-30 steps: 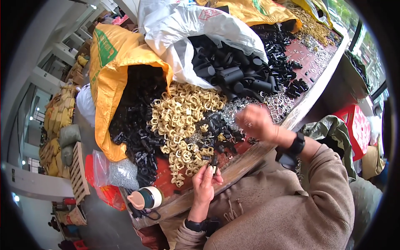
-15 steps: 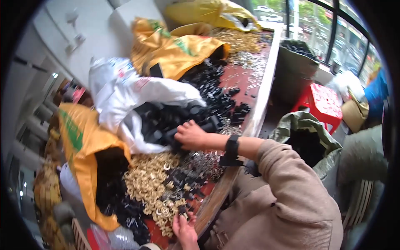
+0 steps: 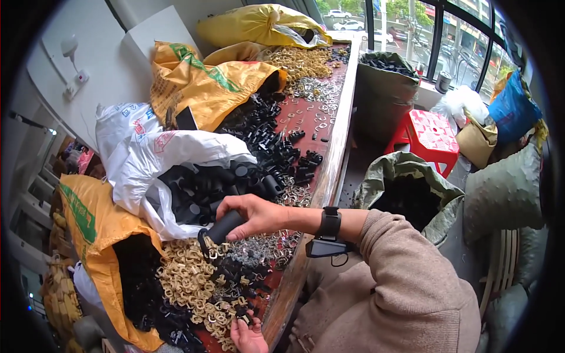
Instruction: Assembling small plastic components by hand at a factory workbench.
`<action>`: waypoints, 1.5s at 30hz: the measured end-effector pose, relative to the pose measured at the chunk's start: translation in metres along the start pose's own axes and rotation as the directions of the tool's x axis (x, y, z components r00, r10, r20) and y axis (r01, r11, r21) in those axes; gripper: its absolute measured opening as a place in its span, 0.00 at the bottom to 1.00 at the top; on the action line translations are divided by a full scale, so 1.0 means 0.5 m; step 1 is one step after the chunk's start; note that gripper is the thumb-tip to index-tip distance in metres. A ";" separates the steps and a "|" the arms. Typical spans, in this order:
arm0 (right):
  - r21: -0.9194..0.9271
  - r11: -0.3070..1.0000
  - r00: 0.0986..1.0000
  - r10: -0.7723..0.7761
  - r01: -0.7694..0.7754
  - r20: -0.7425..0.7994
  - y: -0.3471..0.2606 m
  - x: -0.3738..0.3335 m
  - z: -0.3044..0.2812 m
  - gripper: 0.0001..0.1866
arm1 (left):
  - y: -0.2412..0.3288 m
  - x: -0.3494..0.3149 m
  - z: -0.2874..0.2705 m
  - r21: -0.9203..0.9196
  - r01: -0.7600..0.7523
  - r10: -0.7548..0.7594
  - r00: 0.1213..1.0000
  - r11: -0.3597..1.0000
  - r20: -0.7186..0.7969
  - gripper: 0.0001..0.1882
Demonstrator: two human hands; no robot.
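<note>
My right hand (image 3: 252,213) is closed around a black plastic tube fitting (image 3: 226,228), thumb below and fingers over the top. The fitting's curved end hangs over a heap of tan plastic rings (image 3: 187,272). Behind that hand, more black tubes (image 3: 194,191) spill from the mouth of a white woven sack (image 3: 197,147). My left hand (image 3: 249,337) is palm up at the near edge of the rings, its fingertips pinching a small black piece (image 3: 242,314). Small black parts and metal bits (image 3: 250,253) lie between the two hands.
The red tabletop (image 3: 315,120) has a pale wooden edge (image 3: 329,170). An orange sack (image 3: 97,229) gapes at the left; another orange sack (image 3: 206,88) lies farther back. Beyond the edge stand a green sack of dark parts (image 3: 376,176) and a red stool (image 3: 432,132).
My right hand has come away from the pile of black tubes with one tube fitting in its grip. My left hand stays low by the rings with the small piece. The view has shifted.
</note>
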State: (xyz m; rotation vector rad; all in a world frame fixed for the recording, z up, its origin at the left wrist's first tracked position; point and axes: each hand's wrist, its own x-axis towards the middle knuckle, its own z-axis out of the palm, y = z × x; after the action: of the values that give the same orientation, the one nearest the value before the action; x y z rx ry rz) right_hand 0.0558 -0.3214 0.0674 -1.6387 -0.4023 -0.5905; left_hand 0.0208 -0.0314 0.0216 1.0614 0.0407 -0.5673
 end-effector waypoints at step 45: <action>-0.229 0.939 0.783 0.340 -0.255 0.521 -0.035 -0.129 0.224 0.21 | 0.010 -0.020 0.004 0.318 0.079 -0.104 0.992 0.945 0.065 0.16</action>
State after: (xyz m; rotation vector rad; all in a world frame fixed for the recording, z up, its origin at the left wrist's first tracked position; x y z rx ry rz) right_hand 0.0105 -0.2037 0.0341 -1.9614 -0.5128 0.1205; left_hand 0.0142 -0.0269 0.0298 1.3513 -0.0745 -0.7169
